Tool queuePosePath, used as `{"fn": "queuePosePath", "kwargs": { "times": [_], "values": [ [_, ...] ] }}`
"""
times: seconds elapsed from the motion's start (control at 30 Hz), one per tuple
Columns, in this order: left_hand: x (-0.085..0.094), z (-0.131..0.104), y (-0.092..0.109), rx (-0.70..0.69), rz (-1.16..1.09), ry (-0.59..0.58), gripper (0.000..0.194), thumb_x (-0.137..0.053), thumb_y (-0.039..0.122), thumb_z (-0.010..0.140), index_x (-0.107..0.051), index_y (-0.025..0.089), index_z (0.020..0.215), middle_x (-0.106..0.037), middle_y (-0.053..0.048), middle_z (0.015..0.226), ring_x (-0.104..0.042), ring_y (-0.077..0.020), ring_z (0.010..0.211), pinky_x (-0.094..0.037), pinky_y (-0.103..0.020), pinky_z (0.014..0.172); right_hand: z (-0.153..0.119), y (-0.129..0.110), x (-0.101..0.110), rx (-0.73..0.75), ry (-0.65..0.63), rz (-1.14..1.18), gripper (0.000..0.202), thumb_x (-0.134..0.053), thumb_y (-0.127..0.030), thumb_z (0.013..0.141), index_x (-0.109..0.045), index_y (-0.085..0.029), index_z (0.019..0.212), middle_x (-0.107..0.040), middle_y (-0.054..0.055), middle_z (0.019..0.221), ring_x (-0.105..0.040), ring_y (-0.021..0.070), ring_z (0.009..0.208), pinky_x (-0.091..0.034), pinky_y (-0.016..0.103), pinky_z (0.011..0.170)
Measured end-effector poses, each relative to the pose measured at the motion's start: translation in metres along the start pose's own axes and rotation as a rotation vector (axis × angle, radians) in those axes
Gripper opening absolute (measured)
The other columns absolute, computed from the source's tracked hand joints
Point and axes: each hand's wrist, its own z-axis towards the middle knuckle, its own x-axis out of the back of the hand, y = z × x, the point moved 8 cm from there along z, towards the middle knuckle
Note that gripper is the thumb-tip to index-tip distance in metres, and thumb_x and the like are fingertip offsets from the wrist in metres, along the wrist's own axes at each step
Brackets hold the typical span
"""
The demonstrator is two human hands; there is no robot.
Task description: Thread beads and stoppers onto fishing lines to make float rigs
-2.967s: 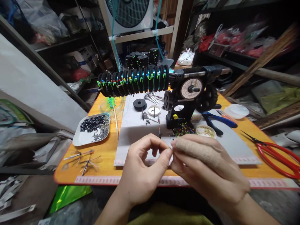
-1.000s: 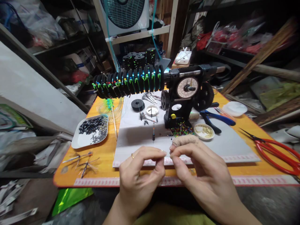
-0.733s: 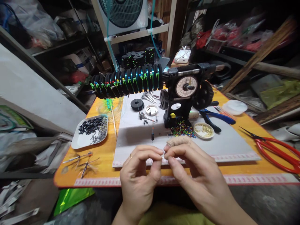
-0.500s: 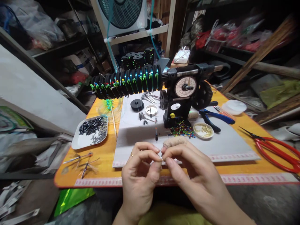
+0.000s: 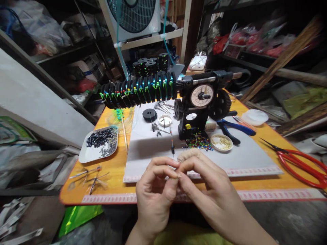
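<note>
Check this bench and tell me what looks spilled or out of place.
The multicoloured beads look spilled: they lie loose on the white board by the black machine's base, with strays around the heap, while the gold pieces beside them sit in a round dish. That may be deliberate. No damage stands out.

We've the machine (image 5: 196, 102) on the board (image 5: 251, 153); tray (image 5: 86, 153) L of it, pliers (image 5: 237, 127) & scissors (image 5: 283, 156) R of it, beads (image 5: 199, 141) just before it, spools (image 5: 145, 64) & fan (image 5: 133, 13) behind. Our L hand (image 5: 157, 190) & R hand (image 5: 211, 185): in front of it.
</note>
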Motion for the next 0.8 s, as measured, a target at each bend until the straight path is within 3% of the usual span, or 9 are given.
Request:
{"fn": "queuePosePath", "kwargs": {
  "times": [0.2, 0.37, 0.53, 0.67, 0.8],
  "values": [
    [0.001, 0.004, 0.01, -0.107, 0.056, 0.041, 0.012, -0.068, 0.011, 0.087, -0.072, 0.022, 0.085, -0.065, -0.002, 0.082, -0.063, -0.0121, 0.077, -0.053, -0.017, 0.065, -0.007, -0.017, 0.011, 0.206, 0.14, -0.219, 0.019, -0.059, -0.001, 0.087, -0.056, -0.018, 0.095, -0.059, 0.002, 0.083, -0.06, 0.0129, 0.078, -0.052, 0.023, 0.068],
    [-0.002, 0.004, 0.001, 0.039, -0.129, 0.023, 0.009, -0.068, 0.015, 0.088, -0.072, 0.023, 0.085, -0.062, 0.0, 0.082, -0.057, -0.0068, 0.062, -0.051, -0.015, 0.056, -0.006, -0.019, 0.017, 0.201, 0.111, -0.09, 0.035, -0.062, 0.001, 0.085, -0.064, -0.017, 0.114, -0.068, 0.006, 0.1, -0.068, 0.0125, 0.088, -0.058, 0.02, 0.074],
    [-0.007, 0.002, -0.005, 0.143, -0.203, -0.025, 0.005, -0.071, 0.019, 0.087, -0.071, 0.023, 0.085, -0.064, 0.001, 0.08, -0.059, -0.007, 0.06, -0.051, -0.016, 0.053, -0.009, -0.021, 0.022, 0.291, 0.141, -0.15, 0.038, -0.061, 0.002, 0.085, -0.071, -0.022, 0.112, -0.074, 0.005, 0.102, -0.073, 0.0153, 0.087, -0.062, 0.022, 0.072],
    [-0.009, 0.004, 0.0, 0.097, -0.157, -0.048, 0.012, -0.068, 0.012, 0.087, -0.073, 0.023, 0.087, -0.063, 0.0, 0.082, -0.062, -0.0077, 0.063, -0.053, -0.017, 0.056, -0.015, -0.024, 0.025, 0.368, 0.198, -0.251, 0.041, -0.062, 0.004, 0.082, -0.07, -0.022, 0.113, -0.076, 0.006, 0.099, -0.074, 0.0172, 0.083, -0.063, 0.024, 0.072],
    [-0.007, 0.005, 0.005, 0.047, -0.103, -0.015, 0.014, -0.068, 0.007, 0.086, -0.071, 0.021, 0.088, -0.064, 0.0, 0.083, -0.061, -0.007, 0.061, -0.053, -0.017, 0.057, -0.015, -0.021, 0.026, 0.328, 0.201, -0.26, 0.037, -0.061, 0.005, 0.082, -0.07, -0.021, 0.107, -0.075, 0.005, 0.095, -0.073, 0.0153, 0.08, -0.062, 0.022, 0.07]
  ]
}}
